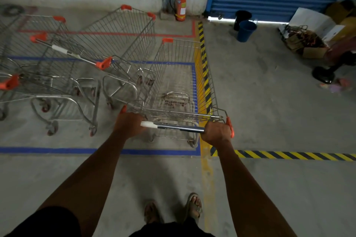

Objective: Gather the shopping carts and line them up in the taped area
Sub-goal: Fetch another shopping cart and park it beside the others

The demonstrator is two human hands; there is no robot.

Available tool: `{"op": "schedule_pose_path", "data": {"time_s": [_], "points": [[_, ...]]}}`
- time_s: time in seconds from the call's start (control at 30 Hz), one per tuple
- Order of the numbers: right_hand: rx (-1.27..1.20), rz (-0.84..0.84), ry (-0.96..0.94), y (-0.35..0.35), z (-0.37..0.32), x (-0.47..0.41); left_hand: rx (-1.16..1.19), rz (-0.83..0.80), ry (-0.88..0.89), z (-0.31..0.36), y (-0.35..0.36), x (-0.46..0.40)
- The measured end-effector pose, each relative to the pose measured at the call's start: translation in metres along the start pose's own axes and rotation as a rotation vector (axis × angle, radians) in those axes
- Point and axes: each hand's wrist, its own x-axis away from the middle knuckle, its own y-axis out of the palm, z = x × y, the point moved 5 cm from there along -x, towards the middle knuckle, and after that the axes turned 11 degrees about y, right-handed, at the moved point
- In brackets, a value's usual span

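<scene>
Cart sits at the right edge of the blue-taped bay, nose pointing away toward the wall, long axis parallel to the yellow-black stripe. Left hand and right hand both have fingers wrapped round the handle bar, probably for steering it straight. Other carts stand just left, slightly skewed.

The near cart stands right of two others (inside the taped area), extinguisher far behind.
</scene>
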Motion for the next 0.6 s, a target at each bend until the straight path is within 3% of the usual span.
{"op": "schedule_pose_path", "data": {"time_s": [0.1,0.6], "points": [[0.006,0.029,0.011,0.005,0.004,-0.002,0.007,0.027,-0.007,0.008,-0.002,0.007],[0.018,0.036,-0.013,0.014,0.013,0.0,-0.04,-0.135,-0.053,0.016,0.015,0.024]]}}
